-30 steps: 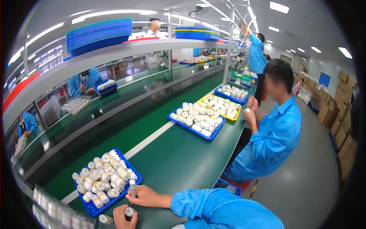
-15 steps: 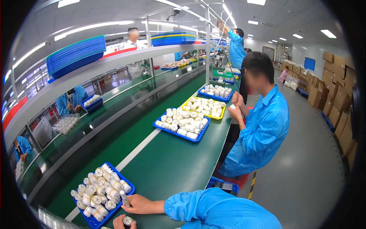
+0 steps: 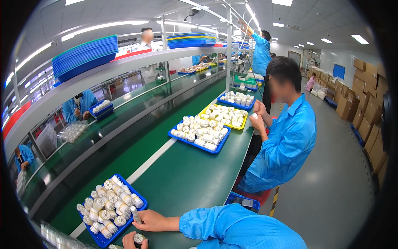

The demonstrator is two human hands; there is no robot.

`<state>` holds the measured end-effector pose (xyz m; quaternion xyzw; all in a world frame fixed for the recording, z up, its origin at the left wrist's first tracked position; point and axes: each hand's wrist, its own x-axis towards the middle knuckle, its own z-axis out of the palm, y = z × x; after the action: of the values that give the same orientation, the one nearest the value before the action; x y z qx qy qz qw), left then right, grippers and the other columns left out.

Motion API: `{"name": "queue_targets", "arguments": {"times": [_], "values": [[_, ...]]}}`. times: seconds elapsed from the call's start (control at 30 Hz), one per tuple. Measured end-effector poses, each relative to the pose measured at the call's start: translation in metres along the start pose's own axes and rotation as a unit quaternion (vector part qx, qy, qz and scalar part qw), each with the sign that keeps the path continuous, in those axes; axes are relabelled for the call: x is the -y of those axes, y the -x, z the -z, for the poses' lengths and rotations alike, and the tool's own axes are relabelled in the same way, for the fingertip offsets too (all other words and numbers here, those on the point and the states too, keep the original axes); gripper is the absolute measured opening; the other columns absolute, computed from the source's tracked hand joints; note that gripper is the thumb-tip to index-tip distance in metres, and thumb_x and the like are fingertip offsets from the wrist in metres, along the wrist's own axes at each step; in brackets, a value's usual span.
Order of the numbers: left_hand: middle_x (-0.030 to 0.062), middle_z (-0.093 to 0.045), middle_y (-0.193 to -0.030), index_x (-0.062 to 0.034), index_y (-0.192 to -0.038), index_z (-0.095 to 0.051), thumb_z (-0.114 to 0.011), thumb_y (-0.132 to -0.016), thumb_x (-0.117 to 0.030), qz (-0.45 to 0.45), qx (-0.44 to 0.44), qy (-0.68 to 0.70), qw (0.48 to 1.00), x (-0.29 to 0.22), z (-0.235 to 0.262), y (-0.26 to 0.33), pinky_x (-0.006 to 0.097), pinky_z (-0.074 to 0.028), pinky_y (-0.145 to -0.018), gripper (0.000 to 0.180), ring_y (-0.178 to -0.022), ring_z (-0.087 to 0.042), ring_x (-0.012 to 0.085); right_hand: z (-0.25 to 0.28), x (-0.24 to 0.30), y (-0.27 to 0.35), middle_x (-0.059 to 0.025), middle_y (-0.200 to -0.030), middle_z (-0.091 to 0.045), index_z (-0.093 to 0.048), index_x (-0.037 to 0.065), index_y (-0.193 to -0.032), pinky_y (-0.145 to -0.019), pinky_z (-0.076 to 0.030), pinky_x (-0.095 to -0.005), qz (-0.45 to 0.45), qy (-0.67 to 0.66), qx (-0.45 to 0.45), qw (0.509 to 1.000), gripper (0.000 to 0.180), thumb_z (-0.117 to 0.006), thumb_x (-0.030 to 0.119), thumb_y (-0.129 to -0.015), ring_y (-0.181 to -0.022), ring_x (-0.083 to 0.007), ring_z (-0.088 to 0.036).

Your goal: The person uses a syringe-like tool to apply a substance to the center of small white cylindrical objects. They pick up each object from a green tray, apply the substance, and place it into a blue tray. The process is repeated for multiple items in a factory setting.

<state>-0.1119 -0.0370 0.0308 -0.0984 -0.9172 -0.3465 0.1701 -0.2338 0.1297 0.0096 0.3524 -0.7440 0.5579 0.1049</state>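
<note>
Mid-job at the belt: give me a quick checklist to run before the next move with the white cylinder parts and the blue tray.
1. Right hand grips a white cylinder part at the tray edge: ok.
2. Left hand holds a round part: ok, though partly cut off by the frame.
3. Blue tray sits flat on the green belt: ok.
4. Free slot in the tray: cannot tell.
5. Co-worker's blue tray lies well apart: ok.

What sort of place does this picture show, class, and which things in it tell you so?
Most likely a factory assembly line. A long green conveyor bench carries blue trays of small white cylindrical parts, workers in matching blue coats sit along it, and cardboard boxes are stacked by the wall.
</note>
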Motion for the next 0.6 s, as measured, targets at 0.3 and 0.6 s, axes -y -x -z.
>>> {"name": "queue_targets", "arguments": {"times": [0.3,0.6], "values": [[0.0219,-0.063,-0.121,-0.0011,-0.123,-0.063,-0.079,-0.085,-0.021,0.009,0.011,0.008,1.000,-0.006,0.001,-0.006,0.047,-0.044,-0.101,0.045,-0.114,-0.057,0.0398,0.007,-0.001,-0.001,-0.0138,-0.071,-0.060,-0.057,0.005,-0.083,-0.061,-0.048,-0.0438,-0.015,0.007,0.009,1.000,0.024,-0.067,0.025,-0.093,-0.064,-0.0342,-0.059],[0.0168,-0.065,-0.107,-0.0040,-0.117,-0.062,-0.086,-0.074,-0.019,-0.043,-0.049,0.027,0.997,0.009,-0.018,-0.013,0.046,-0.049,-0.087,0.051,-0.100,-0.061,0.0392,0.013,0.015,-0.004,-0.0202,-0.067,-0.065,-0.066,0.001,-0.073,-0.056,-0.051,-0.0430,-0.082,0.013,-0.032,0.996,0.028,-0.065,0.024,-0.089,-0.060,-0.0352,-0.066]]}}
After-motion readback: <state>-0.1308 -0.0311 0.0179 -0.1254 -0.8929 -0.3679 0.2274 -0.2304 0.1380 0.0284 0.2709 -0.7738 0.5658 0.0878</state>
